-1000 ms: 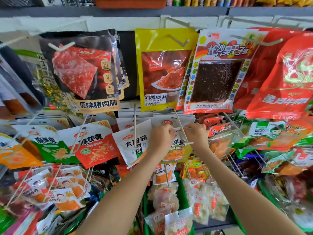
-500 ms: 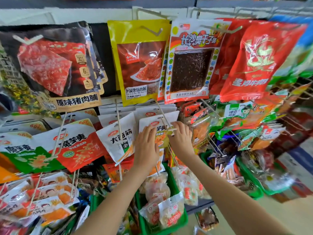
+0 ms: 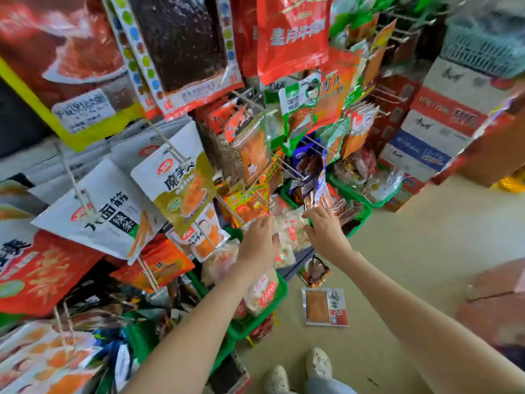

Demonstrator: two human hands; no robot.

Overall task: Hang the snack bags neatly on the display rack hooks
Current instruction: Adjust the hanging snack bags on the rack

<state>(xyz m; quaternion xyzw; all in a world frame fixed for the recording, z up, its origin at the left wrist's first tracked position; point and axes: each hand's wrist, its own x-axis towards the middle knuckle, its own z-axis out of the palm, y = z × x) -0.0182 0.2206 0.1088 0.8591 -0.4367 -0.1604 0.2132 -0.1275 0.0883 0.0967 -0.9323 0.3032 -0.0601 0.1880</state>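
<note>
Both hands had dropped from the upper hook — left hand and right hand reached, open and empty, toward the clear snack packets. Another bag came next, I'd guess.

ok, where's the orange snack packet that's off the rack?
Head view, lower centre-right: the orange packet lies flat on the floor, right of the green basket and ahead of the person's shoes.

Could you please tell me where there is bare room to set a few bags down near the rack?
The beige floor is bare right of the right hand, up to the stacked cartons. A smaller patch lies between the fallen packet and the shoes. The rack hooks and green baskets are crowded.
</note>
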